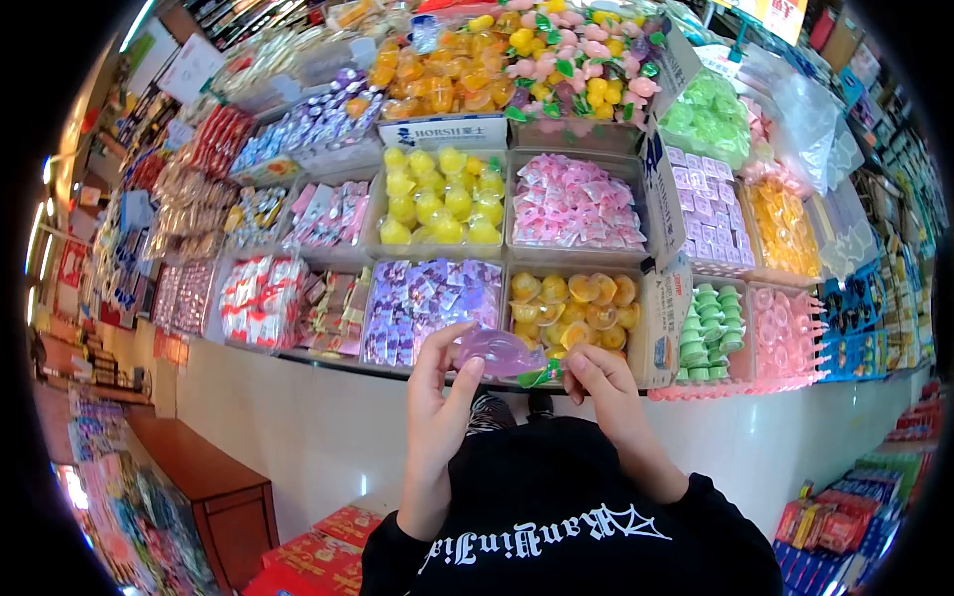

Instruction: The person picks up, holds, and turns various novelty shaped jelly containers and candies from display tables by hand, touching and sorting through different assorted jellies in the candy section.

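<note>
While it was held up, a purple packet (504,355) caught the light

Because the packet looked soft, the left hand (439,402) closed thumb and fingers on its wide end, probably for support. The right hand (608,395), also closed, pinched the green end (540,374), perhaps to keep it level. All this was in the air, in front of orange cups (576,303) and purple sachets (427,303). Behind these, yellow cups (442,199) and pink sachets (576,204) lay in separate bins (437,251), probably so that each kind could be found.
</note>
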Action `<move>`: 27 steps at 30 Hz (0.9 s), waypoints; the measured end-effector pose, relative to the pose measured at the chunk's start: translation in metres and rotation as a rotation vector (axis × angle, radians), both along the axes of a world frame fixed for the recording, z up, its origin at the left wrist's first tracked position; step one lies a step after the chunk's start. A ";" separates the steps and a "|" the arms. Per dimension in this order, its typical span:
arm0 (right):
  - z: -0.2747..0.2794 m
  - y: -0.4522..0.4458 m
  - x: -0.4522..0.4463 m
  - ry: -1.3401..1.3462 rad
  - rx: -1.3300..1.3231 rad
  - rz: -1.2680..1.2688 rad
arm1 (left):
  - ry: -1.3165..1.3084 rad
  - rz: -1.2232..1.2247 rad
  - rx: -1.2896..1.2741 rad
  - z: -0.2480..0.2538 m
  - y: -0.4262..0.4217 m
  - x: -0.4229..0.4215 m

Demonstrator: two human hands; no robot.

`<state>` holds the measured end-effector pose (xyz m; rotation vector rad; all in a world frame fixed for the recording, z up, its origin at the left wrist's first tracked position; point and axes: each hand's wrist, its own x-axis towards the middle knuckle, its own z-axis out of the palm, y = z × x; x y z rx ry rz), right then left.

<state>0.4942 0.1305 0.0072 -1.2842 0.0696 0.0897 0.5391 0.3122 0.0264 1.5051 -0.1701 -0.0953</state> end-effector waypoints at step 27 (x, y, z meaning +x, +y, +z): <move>-0.087 -0.069 0.269 -0.017 -1.069 -0.192 | 0.207 -0.320 0.104 -0.120 -0.080 0.321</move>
